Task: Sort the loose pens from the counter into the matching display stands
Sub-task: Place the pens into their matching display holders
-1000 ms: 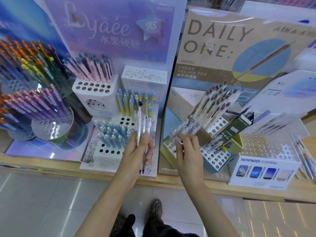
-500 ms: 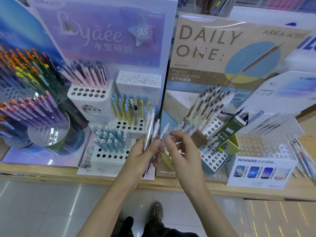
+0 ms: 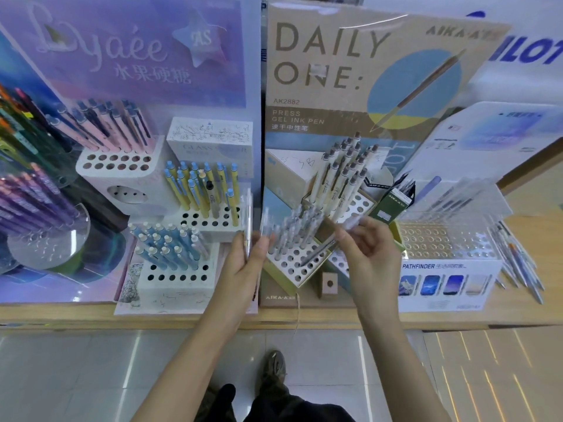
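Head view: right hand (image 3: 370, 254) pinches one clear pen (image 3: 350, 223), its long axis slanting from lower left to upper right, just above the perforated tray of clear pens (image 3: 292, 263) at frame centre. Left hand (image 3: 243, 266) grips a near-upright bundle of clear pens (image 3: 249, 220). Half a second earlier the hands met; now they are apart.

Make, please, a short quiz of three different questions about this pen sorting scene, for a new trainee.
1. True or false: the left hand holds a bundle of clear pens.
2. Which hand holds a single clear pen?
3. The yellow pens stand: A) right of the Daily One board; B) left of it.

Key: 1 true; 2 the right hand; 3 B.
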The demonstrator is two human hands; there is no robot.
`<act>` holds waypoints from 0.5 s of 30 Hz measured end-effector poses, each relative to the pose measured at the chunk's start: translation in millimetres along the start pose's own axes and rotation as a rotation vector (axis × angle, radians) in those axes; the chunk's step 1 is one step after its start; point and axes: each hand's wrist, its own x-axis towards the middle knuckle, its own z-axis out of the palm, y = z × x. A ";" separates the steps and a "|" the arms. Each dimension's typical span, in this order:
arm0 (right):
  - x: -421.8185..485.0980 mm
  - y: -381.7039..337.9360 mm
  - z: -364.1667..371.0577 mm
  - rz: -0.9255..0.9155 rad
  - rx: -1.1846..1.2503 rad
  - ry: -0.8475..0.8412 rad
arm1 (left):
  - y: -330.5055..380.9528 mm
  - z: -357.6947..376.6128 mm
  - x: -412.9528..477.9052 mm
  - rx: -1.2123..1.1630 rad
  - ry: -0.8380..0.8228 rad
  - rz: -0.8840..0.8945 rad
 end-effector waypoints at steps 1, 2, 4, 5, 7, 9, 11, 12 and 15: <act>0.7 0.8 -0.2 -0.046 -0.061 -0.001 | -0.1 -0.9 0.3 0.019 0.042 -0.005; 0.3 2.2 1.3 -0.082 -0.127 -0.025 | 0.3 -1.1 0.6 0.042 0.077 0.003; -0.5 8.1 6.7 -0.115 -0.202 -0.060 | 1.6 -0.8 0.0 0.066 0.105 0.043; -0.1 11.0 9.7 -0.116 -0.205 -0.068 | 2.4 -0.9 -0.3 0.061 0.105 0.059; 1.3 15.7 15.1 -0.112 -0.196 -0.075 | 2.1 -2.6 0.0 0.047 0.099 0.081; 2.2 21.6 18.8 -0.110 -0.215 -0.075 | 0.9 -4.7 0.8 0.027 0.092 0.094; 1.6 27.8 20.6 -0.107 -0.234 -0.081 | -0.3 -6.2 0.9 0.015 0.088 0.106; 1.5 30.6 21.0 -0.109 -0.241 -0.084 | -0.3 -6.5 0.7 0.015 0.087 0.114; 2.8 35.7 22.2 -0.127 -0.287 -0.089 | -0.8 -7.2 -1.4 0.023 0.083 0.141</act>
